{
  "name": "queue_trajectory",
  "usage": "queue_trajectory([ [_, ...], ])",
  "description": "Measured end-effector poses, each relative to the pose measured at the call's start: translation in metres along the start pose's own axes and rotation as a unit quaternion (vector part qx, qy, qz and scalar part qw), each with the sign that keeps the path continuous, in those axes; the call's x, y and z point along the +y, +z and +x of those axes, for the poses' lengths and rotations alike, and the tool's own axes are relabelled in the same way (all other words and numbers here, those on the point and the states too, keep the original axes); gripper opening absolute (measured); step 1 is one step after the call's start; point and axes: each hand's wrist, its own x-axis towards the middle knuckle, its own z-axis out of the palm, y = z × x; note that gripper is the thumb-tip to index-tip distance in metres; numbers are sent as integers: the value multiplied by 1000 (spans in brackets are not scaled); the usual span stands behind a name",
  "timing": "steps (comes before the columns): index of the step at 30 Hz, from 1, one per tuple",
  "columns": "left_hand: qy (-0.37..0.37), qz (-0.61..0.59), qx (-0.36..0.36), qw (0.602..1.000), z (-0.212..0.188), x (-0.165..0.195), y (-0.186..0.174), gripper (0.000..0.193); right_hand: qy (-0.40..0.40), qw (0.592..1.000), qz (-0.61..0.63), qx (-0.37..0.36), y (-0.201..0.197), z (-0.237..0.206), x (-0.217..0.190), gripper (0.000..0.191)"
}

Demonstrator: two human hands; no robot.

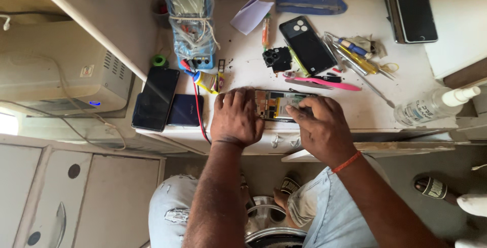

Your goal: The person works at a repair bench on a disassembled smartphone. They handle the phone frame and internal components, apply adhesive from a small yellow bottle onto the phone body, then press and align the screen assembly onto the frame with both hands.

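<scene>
Opened phone (276, 105) lies flat near the front edge of the white workbench (406, 106), back cover off, internals exposed: yellow-green battery area, brownish board section on its left end, dark frame round it. Left hand (236, 118) rests palm down on the phone's left end, fingers together and curled over it, pressing it to the bench; fingertips hidden, so exact contact can't be told. Right hand (320, 126) sits on the phone's right end, fingers bent and bunched close, tips down on the inside of the phone; whether they pinch something small, can't tell. Orange band on the right wrist. Just behind the phone: pink flat pry tool (329, 83), black camera module piece (276, 58), black back cover (307, 44) with a three-lens cutout. Right of that, a cluster of screwdrivers (357, 58) with blue and yellow handles. Clear spray bottle (436, 105) lies on its side at the bench's right end, white nozzle, printed label on its body. Clear plastic bag (193, 30) of small parts tied with string stands at back left, a small yellow packet (208, 81) in front of it. Two dark phones (165, 101) lie side by side at the bench's left end, another dark phone (413, 17) at back right.
</scene>
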Motion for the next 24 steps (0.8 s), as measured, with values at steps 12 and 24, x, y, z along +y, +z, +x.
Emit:
queue_trajectory([
  [12,3,2,3,1000,-2,-3,-3,65,-18,991,56,-120,2,5,6,44],
  [24,2,13,-12,1000,-3,-3,0,64,-40,978,64,-197,8,22,42,44],
])
